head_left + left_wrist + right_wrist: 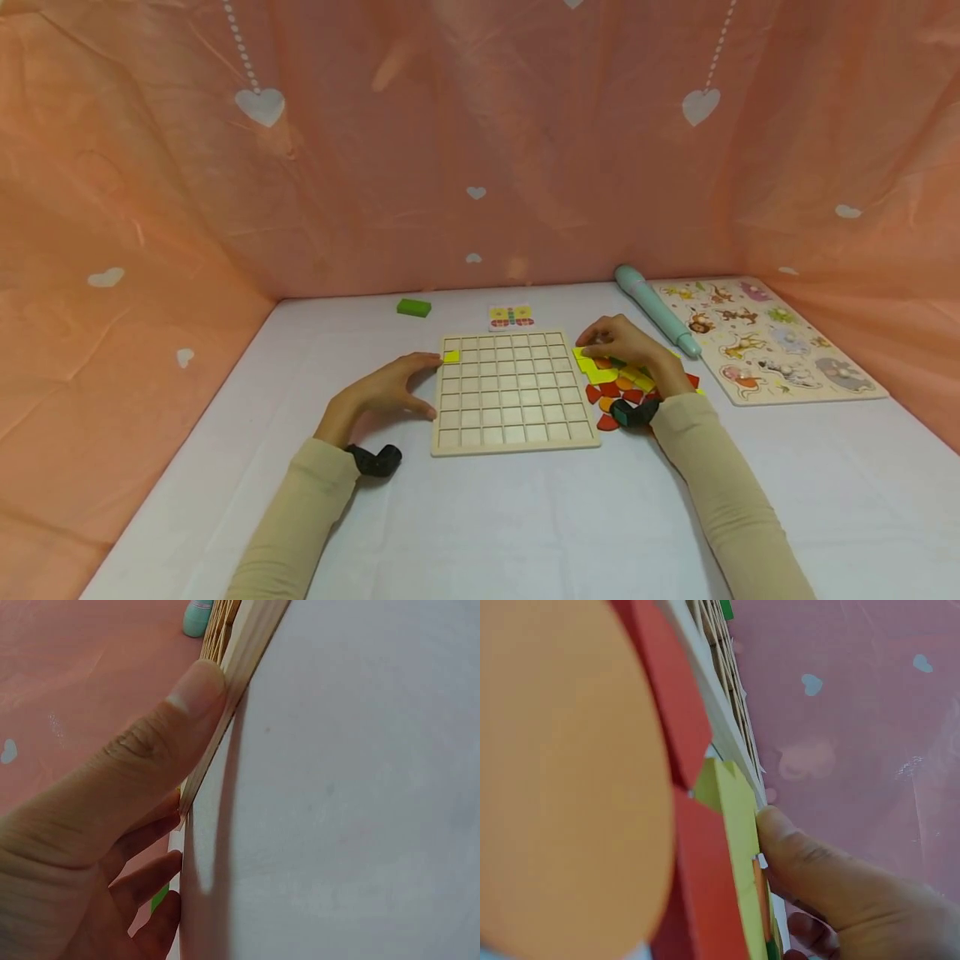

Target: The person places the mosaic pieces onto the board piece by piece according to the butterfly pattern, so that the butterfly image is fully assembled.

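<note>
A wooden grid board (517, 450) lies on the table, with one yellow square (452, 357) in a cell near its far left corner. My left hand (393, 385) rests against the board's left edge, thumb and fingers spread apart. In the left wrist view, its thumb (199, 694) touches the board's rim (247, 656). At the board's right side, my right hand (621, 343) reaches over a pile of colored pieces. The right thumb (780, 829) touches a yellow piece (739, 817) at the pile's edge. Whether the fingers pinch it is hidden.
A small pattern card (512, 317) lies behind the board, and a green block (414, 307) sits to its left. Red pieces (608, 422) are near the right wrist. Farther right are a mint-green cylindrical stick (656, 312) and an animal peg puzzle (772, 342). A pink curtain surrounds the table.
</note>
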`<action>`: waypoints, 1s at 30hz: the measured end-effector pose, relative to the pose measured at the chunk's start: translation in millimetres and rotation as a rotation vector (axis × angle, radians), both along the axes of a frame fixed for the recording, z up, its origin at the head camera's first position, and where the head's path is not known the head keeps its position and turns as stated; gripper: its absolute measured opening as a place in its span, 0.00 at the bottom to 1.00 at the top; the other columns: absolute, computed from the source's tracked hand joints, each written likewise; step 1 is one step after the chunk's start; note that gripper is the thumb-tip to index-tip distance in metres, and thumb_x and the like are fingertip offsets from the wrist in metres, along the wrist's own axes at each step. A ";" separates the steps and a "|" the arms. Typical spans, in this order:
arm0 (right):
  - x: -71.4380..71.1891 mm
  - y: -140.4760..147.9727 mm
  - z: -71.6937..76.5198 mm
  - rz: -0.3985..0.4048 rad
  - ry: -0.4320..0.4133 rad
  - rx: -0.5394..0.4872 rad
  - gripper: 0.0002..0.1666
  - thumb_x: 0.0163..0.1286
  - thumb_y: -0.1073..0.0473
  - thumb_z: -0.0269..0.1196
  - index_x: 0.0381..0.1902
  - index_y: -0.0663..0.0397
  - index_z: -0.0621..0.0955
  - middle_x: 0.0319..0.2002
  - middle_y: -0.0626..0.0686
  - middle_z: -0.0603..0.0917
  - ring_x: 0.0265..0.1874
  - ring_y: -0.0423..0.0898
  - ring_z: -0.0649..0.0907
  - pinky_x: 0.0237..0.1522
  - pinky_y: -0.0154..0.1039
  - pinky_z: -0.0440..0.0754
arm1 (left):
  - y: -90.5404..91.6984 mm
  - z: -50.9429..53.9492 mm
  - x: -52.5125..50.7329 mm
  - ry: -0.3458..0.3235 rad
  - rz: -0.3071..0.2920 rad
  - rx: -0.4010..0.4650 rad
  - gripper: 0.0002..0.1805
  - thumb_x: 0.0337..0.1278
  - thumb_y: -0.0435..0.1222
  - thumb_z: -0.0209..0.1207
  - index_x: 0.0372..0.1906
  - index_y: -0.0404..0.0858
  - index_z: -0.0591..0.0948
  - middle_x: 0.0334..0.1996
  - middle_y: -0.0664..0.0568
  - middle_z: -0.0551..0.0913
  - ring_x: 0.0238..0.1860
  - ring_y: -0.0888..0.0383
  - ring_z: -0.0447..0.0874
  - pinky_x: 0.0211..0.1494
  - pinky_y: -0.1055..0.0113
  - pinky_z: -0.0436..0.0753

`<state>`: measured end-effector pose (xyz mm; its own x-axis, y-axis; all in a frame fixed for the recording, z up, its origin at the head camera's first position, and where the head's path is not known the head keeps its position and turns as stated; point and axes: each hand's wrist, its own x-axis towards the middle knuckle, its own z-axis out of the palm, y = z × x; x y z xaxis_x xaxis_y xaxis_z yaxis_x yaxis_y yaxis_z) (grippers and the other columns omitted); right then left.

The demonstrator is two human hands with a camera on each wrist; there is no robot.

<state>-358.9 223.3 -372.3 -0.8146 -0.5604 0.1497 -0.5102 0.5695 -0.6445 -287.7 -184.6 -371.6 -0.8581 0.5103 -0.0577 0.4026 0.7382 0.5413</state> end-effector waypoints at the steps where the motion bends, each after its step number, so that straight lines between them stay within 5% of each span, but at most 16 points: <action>1: -0.5 -0.6 -0.8 -0.001 0.017 0.004 0.11 0.63 0.62 0.63 0.40 0.63 0.84 0.37 0.57 0.84 0.37 0.49 0.75 0.43 0.43 0.75 | -0.2 0.1 0.2 0.000 0.001 0.002 0.50 0.36 0.47 0.74 0.68 0.36 0.64 0.69 0.43 0.61 0.70 0.45 0.52 0.72 0.50 0.53; 6: -2.2 -1.4 -3.2 -0.016 0.026 0.018 0.11 0.63 0.61 0.63 0.41 0.61 0.84 0.38 0.56 0.84 0.42 0.52 0.76 0.51 0.53 0.73 | -1.2 0.3 0.6 -0.011 0.000 0.010 0.50 0.36 0.46 0.73 0.68 0.36 0.63 0.69 0.42 0.60 0.71 0.45 0.52 0.72 0.49 0.53; 10: 0.3 -2.1 -2.9 -0.020 0.014 0.006 0.11 0.62 0.62 0.64 0.42 0.63 0.84 0.40 0.58 0.84 0.42 0.52 0.76 0.49 0.50 0.73 | -1.7 0.9 0.8 0.007 -0.023 0.008 0.50 0.37 0.46 0.73 0.68 0.34 0.63 0.68 0.41 0.61 0.70 0.44 0.53 0.71 0.49 0.54; 15: 18.6 -11.7 15.4 -0.021 0.010 0.008 0.11 0.62 0.67 0.62 0.42 0.70 0.82 0.39 0.64 0.83 0.39 0.54 0.75 0.44 0.46 0.72 | -1.6 3.1 2.3 0.016 -0.036 0.009 0.49 0.38 0.45 0.73 0.67 0.33 0.63 0.68 0.40 0.61 0.70 0.43 0.53 0.71 0.49 0.54; 19: 30.0 -16.2 28.3 -0.020 -0.017 0.013 0.13 0.61 0.69 0.63 0.42 0.73 0.81 0.40 0.66 0.82 0.42 0.59 0.75 0.50 0.52 0.72 | -2.0 0.7 0.9 0.017 -0.029 0.001 0.49 0.39 0.45 0.73 0.67 0.33 0.63 0.68 0.40 0.61 0.70 0.43 0.53 0.71 0.49 0.54; 23: 30.2 -15.7 28.0 -0.022 -0.038 0.006 0.14 0.60 0.68 0.64 0.43 0.73 0.80 0.42 0.68 0.81 0.47 0.62 0.75 0.54 0.58 0.69 | -2.7 0.0 0.5 0.016 -0.035 0.007 0.49 0.39 0.47 0.72 0.68 0.33 0.63 0.68 0.40 0.61 0.70 0.43 0.53 0.72 0.49 0.53; 30: 13.0 -7.8 9.0 -0.035 0.024 0.015 0.13 0.60 0.66 0.65 0.42 0.70 0.82 0.41 0.65 0.82 0.43 0.59 0.76 0.49 0.54 0.71 | -3.3 3.6 4.1 0.046 -0.070 0.029 0.51 0.38 0.51 0.71 0.67 0.32 0.63 0.67 0.38 0.62 0.69 0.41 0.54 0.70 0.47 0.55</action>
<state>-345.9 215.5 -363.3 -0.8301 -0.5337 0.1614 -0.5051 0.5971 -0.6232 -283.6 -187.8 -368.0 -0.8215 0.5701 -0.0031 0.4779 0.6915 0.5417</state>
